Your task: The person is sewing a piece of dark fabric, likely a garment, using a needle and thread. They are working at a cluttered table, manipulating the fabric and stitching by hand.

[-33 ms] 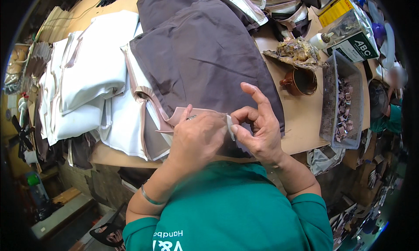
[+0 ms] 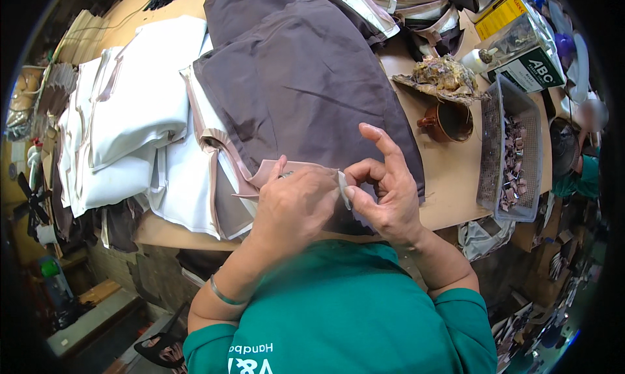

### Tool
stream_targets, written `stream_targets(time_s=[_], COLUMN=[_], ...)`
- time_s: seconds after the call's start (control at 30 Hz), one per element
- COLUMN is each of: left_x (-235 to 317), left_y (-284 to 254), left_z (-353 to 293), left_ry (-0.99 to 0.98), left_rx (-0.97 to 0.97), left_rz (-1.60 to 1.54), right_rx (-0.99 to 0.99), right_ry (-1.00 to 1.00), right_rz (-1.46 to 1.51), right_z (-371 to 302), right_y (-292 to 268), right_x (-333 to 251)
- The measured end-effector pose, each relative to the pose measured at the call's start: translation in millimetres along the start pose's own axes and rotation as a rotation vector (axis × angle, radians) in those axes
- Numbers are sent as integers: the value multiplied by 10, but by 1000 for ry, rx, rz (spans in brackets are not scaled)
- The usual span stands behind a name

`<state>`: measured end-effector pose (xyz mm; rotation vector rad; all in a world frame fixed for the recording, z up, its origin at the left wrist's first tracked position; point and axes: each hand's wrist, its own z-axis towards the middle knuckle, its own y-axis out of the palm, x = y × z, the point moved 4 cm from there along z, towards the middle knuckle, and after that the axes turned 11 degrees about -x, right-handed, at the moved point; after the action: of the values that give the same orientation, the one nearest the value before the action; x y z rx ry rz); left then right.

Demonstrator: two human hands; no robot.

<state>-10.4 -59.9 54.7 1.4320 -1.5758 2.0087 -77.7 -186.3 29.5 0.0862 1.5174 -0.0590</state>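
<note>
My left hand is curled over a dusty-pink strip, its thumb pointing up and away from me. Between the thumb and forefinger of my right hand is pinched a small whitish piece. That piece touches the fingertips of the left hand; whether it belongs to the pink strip is hidden. Both hands are above the near end of a large dark brown fabric panel. Just left of them lies a white panel with pink-edged folds.
White padded pieces are stacked at the left. To the right stand a brown mug, a glue-crusted lump, a white bottle, a green-and-white box and a grey basket of small metal-and-pink tabs. Another person's green sleeve shows far right.
</note>
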Motion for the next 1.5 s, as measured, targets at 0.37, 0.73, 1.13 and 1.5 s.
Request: stream_targets(time_s=[0.37, 0.73, 1.13, 1.5], left_x=[-93, -325, -251, -11], left_y=[-36, -173, -151, 90], left_z=[37, 2, 234, 308], left_ry=[-8, 29, -73, 167], left_rx=[-62, -223, -413, 143], left_rz=[-276, -647, -341, -100], right_rx=[-6, 93, 259, 331], right_ry=[110, 132, -218, -300], right_rz=[315, 380, -606, -807], right_z=[20, 20, -86, -28], right_y=[56, 191, 98, -68], right_x=[-17, -92, -353, -295])
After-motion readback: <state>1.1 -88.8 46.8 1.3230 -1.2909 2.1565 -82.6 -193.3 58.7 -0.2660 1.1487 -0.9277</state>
